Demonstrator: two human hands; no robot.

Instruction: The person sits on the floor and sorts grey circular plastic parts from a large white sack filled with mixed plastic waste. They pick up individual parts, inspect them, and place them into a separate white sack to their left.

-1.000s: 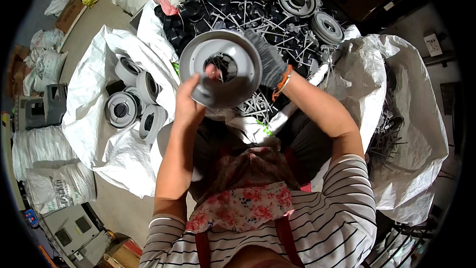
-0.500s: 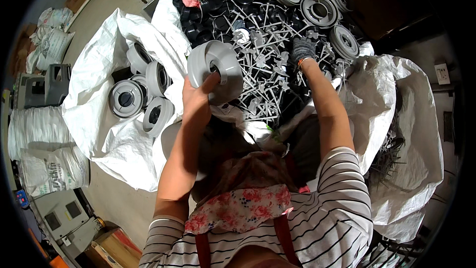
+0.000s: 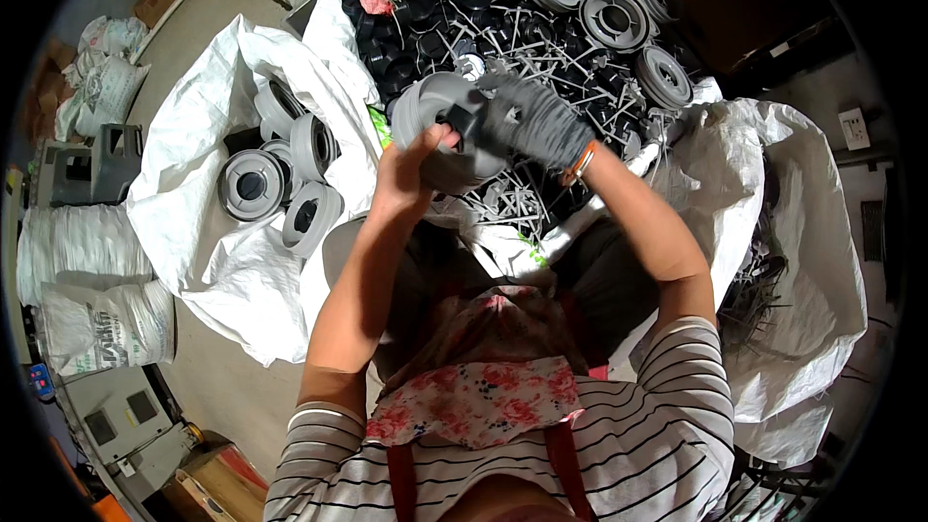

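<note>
My bare left hand [image 3: 408,169] grips a round grey plastic housing [image 3: 422,101], its thumb hooked at the centre hole. On the housing's right side my right hand [image 3: 536,124], in a dark grey knitted glove and smeared by motion, holds a small black plastic part [image 3: 468,120] at that hole. Whether the part sits inside or only against the hole cannot be made out. Below both hands spreads a heap of black round caps [image 3: 398,66] mixed with thin grey plastic sprues [image 3: 517,201].
At left, an open white woven sack [image 3: 184,222] holds several grey housings with black centres [image 3: 253,186]. More grey housings [image 3: 617,17] lie at the heap's far right. Another white sack [image 3: 812,280] with dark thin scraps [image 3: 754,295] stands at right. Grey machine parts [image 3: 89,169] line the far left.
My right hand has left the heap and come left to the housing, bringing a black part. My left hand has shifted the housing slightly to the right.
</note>
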